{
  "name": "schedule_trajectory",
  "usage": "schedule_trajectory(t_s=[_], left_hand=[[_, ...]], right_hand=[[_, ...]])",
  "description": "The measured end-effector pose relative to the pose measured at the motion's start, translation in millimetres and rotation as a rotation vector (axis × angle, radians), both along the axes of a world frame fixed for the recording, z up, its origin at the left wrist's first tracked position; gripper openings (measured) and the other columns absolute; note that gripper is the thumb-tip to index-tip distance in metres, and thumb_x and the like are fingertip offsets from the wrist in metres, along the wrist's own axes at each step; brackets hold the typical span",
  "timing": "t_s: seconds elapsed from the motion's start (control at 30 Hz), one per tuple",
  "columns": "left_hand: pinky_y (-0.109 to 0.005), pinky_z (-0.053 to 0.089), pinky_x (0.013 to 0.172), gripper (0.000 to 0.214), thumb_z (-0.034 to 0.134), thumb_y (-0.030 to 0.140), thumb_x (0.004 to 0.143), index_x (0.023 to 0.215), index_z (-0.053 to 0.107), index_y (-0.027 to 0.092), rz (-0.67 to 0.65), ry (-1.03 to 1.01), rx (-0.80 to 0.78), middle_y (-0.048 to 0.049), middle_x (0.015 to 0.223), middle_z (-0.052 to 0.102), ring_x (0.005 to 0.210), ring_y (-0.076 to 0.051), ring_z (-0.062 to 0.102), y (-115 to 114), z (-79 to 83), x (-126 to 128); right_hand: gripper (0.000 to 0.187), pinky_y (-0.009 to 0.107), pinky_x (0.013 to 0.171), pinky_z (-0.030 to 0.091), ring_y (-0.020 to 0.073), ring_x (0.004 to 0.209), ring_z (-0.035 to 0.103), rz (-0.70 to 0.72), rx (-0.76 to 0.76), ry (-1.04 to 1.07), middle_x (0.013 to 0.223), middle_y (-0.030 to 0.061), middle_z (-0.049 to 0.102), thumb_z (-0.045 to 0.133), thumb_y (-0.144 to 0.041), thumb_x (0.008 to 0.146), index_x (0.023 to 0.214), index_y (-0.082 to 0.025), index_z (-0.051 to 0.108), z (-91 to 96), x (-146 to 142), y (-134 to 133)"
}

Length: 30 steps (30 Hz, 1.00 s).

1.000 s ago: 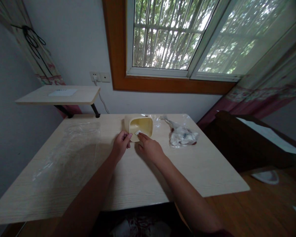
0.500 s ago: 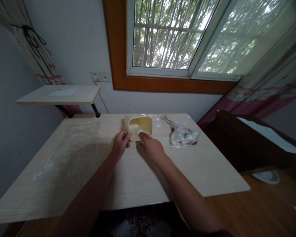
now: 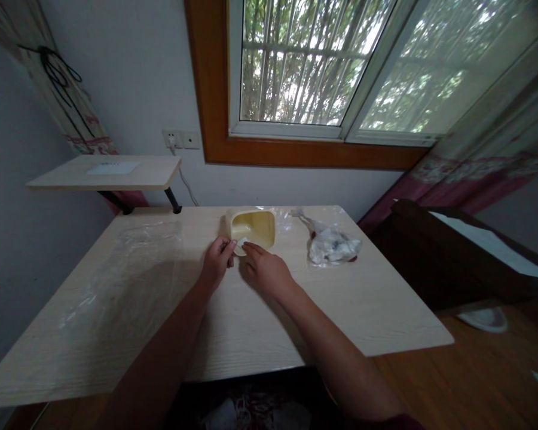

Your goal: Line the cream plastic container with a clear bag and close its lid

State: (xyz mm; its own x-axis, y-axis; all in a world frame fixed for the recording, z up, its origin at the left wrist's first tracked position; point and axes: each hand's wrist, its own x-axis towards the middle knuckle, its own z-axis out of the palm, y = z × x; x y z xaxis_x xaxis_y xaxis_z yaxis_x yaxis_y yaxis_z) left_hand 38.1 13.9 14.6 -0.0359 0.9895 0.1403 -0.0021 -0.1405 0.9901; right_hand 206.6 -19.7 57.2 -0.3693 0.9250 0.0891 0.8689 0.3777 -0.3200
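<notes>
Head view: the cream plastic container (image 3: 252, 230) lies on the bench (image 3: 341, 316), open end toward the camera, with a small white slip (image 3: 241, 243) at its near rim. The left hand (image 3: 216, 261) is closed in a pinch at the slip's edge; whether it grips the slip cannot be told. The right hand (image 3: 266, 272) is open, its fingers (image 3: 251, 249) extended beside the rim. Good practice: pinch at the slip's edge only, with the other hand steadying the container. A crumpled plastic bag (image 3: 332, 246) lies to the right.

- One left hand (image 3: 216, 263)
- One right hand (image 3: 266, 272)
- One cream plastic container (image 3: 253, 230)
- One crumpled plastic bag (image 3: 332, 246)
- One clear plastic sheet (image 3: 125, 269)
- One wall shelf (image 3: 103, 173), upper left
</notes>
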Motion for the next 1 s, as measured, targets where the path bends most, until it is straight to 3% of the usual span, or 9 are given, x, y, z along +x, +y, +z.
schedule_trajectory(t_s=[0.33, 0.63, 1.0], left_hand=[[-0.021, 0.024, 0.042, 0.034, 0.064, 0.051, 0.087, 0.078, 0.049, 0.022, 0.016, -0.112, -0.017, 0.0089, 0.046, 0.043, 0.041, -0.009, 0.036, 8, -11.7, -5], [-0.022, 0.024, 0.044, 0.035, 0.066, 0.051, 0.086, 0.078, 0.05, 0.021, 0.008, -0.104, -0.009, 0.0093, 0.049, 0.041, 0.042, -0.008, 0.034, 5, -7.8, -4], [-0.023, 0.024, 0.044, 0.034, 0.065, 0.05, 0.085, 0.075, 0.048, 0.022, 0.006, -0.06, 0.006, 0.0093, 0.048, 0.041, 0.042, -0.008, 0.033, 1, 1.1, -2]], right_hand=[[0.056, 0.041, 0.097, 0.057, 0.0276, 0.12, 0.067, -0.119, 0.013, -0.112, 0.158, 0.0091, 0.048, 0.05, -0.028, 0.095, 0.151, -0.02, 0.047, 1.1, 12, 4], [0.062, 0.037, 0.099, 0.056, 0.0253, 0.122, 0.066, 0.017, -0.018, -0.067, 0.162, 0.0098, 0.042, 0.047, -0.026, 0.094, 0.156, -0.019, 0.041, 7.4, -10, -11], [0.047, 0.029, 0.106, 0.048, 0.0219, 0.123, 0.066, 0.116, -0.005, -0.096, 0.137, 0.0087, 0.068, 0.047, -0.011, 0.094, 0.136, -0.021, 0.065, 20.8, -6, 15]])
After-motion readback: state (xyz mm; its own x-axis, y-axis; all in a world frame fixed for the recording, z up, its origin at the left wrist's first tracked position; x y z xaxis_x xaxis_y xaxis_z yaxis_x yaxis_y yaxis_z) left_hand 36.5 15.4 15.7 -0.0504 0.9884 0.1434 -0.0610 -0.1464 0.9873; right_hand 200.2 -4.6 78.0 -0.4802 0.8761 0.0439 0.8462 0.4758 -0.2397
